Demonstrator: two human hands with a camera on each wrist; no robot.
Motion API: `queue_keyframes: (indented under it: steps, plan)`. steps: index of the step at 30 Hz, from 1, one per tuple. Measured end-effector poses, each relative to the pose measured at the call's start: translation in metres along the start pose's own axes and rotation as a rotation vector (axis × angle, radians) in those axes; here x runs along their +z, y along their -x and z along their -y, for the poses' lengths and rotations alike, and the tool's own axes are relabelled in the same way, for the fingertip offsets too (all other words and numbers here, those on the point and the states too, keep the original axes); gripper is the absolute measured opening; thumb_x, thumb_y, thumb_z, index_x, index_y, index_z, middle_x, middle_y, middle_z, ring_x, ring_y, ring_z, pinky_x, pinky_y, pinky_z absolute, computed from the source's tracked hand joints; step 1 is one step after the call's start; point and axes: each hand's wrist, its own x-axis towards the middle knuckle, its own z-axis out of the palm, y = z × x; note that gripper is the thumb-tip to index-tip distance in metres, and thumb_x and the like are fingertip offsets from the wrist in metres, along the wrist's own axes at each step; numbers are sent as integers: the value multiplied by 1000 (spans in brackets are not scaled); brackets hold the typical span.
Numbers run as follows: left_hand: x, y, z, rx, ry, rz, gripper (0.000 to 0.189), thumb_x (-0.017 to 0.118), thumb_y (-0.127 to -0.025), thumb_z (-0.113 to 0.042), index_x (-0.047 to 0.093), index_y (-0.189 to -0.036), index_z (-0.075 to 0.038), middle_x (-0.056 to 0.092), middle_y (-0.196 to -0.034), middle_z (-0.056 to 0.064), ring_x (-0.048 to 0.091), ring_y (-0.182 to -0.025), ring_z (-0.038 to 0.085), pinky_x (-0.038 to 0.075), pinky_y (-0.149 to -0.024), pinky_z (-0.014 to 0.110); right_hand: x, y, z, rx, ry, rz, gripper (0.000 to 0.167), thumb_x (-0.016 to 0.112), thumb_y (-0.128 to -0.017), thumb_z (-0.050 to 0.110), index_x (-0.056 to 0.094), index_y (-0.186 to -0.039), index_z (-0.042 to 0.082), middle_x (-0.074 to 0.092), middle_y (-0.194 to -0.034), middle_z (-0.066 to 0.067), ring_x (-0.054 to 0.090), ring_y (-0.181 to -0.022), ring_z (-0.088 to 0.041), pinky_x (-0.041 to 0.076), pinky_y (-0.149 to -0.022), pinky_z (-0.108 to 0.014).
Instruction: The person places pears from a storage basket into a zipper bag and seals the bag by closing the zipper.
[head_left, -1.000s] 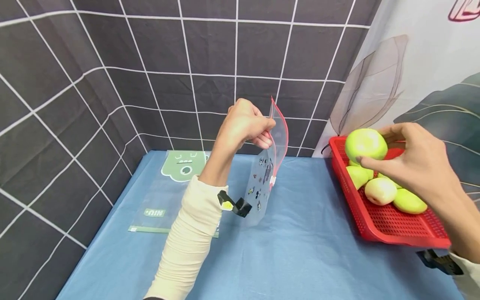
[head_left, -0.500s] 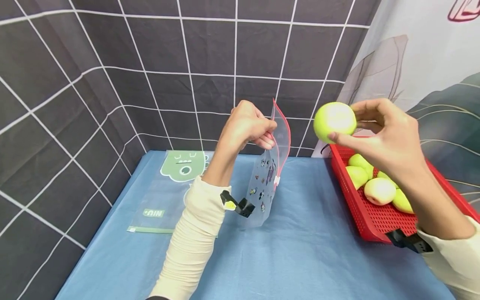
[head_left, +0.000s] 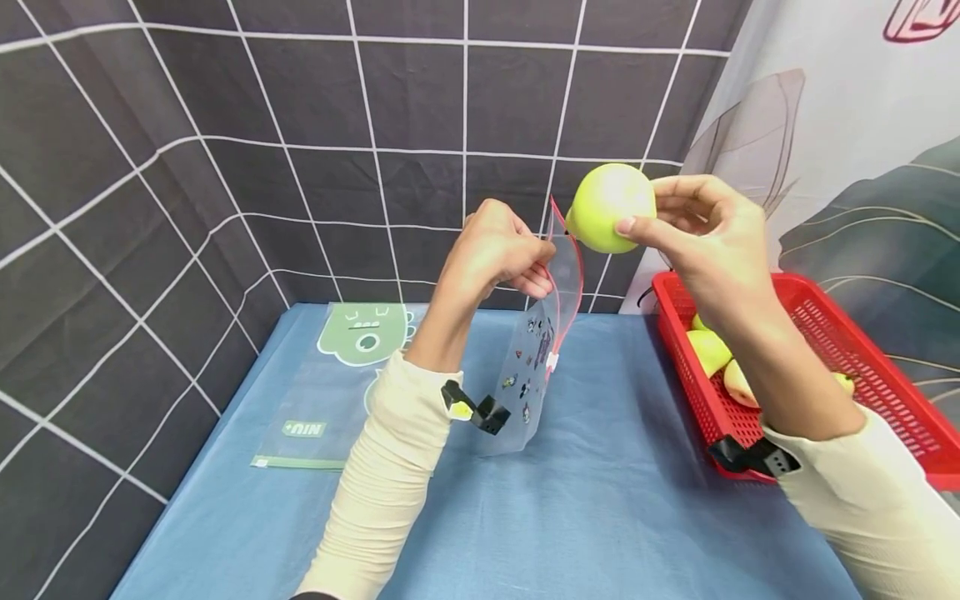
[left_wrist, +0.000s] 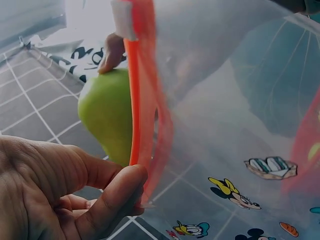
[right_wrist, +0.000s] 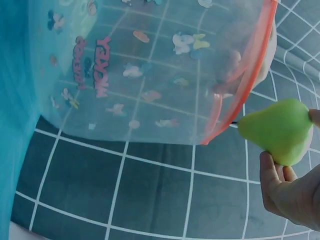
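Note:
My left hand [head_left: 498, 254] pinches the red top edge of a clear zip bag [head_left: 525, 367] printed with cartoon figures. The bag hangs upright with its mouth parted, and a white slider [head_left: 552, 362] sits on the red strip. In my right hand [head_left: 708, 242] is a green pear [head_left: 613, 207], gripped between thumb and fingers at its wide end. The pear [right_wrist: 280, 127] lies on its side in the air, stem end toward the bag's mouth, as the right wrist view shows. From the left wrist, the pear [left_wrist: 107, 110] appears right beside the orange-red rim [left_wrist: 135, 100], partly covered by it.
A red plastic basket [head_left: 892, 392] at the right holds several green and pale fruits [head_left: 708, 350], partly hidden by my right forearm. Flat on the blue tablecloth [head_left: 600, 500] at left lies another clear zip bag [head_left: 367, 333] with a green print. Dark gridded cloth rises behind.
My right hand has carried the pear up and leftward from above the basket to the bag's mouth. My left hand and the hanging bag have stayed nearly in place.

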Motion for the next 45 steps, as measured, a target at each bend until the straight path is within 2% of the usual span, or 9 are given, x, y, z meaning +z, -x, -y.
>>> queue_keyframes:
  steps: [4,9,12,18,25,29,33,41,45]
  plan:
    - [0,0,0,0,1,3,11,71,-100,3,78,-94,9,78,-66,17,75,-48,16,69,-58,32,5,0,-2,29,38,31,31,94,-88,8,80,-116,13,84,-105,5,81,-96,-8,62,-86,-14]
    - [-1,0,0,13,18,15,11,73,-101,3,79,-99,12,78,-67,19,75,-49,17,70,-61,35,7,1,-2,65,267,63,33,93,-92,23,78,-121,19,82,-106,13,80,-98,-7,58,-83,-19]
    - [-3,0,1,20,36,29,13,74,-101,2,80,-99,13,78,-67,18,76,-49,17,70,-63,37,7,1,-2,72,358,75,36,94,-92,30,78,-122,20,81,-105,15,78,-96,-7,57,-79,-20]
    - [-7,1,1,27,91,57,15,67,-101,5,79,-95,13,76,-65,16,75,-50,17,69,-58,33,8,2,-3,65,454,103,43,98,-88,36,79,-123,20,80,-103,19,76,-93,-8,61,-77,-14]
    - [-8,1,0,69,162,88,22,61,-100,7,78,-87,15,74,-61,14,75,-49,15,65,-52,28,5,2,-5,42,551,116,50,98,-87,41,79,-127,17,78,-103,22,75,-93,-6,60,-78,-11]
    - [-8,0,-1,80,185,87,25,62,-100,7,76,-80,12,73,-60,14,74,-48,15,65,-51,28,6,1,-6,31,583,128,55,100,-85,42,79,-129,16,78,-103,23,75,-94,-4,58,-78,-10]
    - [-8,-1,-2,77,200,87,25,65,-102,5,78,-81,12,73,-61,14,75,-49,16,66,-53,29,5,0,-5,33,582,120,57,101,-84,41,78,-130,16,78,-104,22,75,-95,-3,58,-80,-9]
    - [-9,-4,-7,85,220,101,24,66,-107,2,78,-102,22,74,-65,14,75,-51,14,68,-58,29,-2,0,-1,6,518,39,44,102,-83,33,79,-119,22,79,-100,22,77,-91,0,59,-80,-7]
    - [-12,-2,-12,94,204,93,25,68,-109,-1,77,-108,23,75,-67,15,76,-52,14,68,-58,30,-8,-2,-1,9,499,3,39,99,-87,31,79,-120,24,78,-101,24,76,-90,2,58,-78,-6]
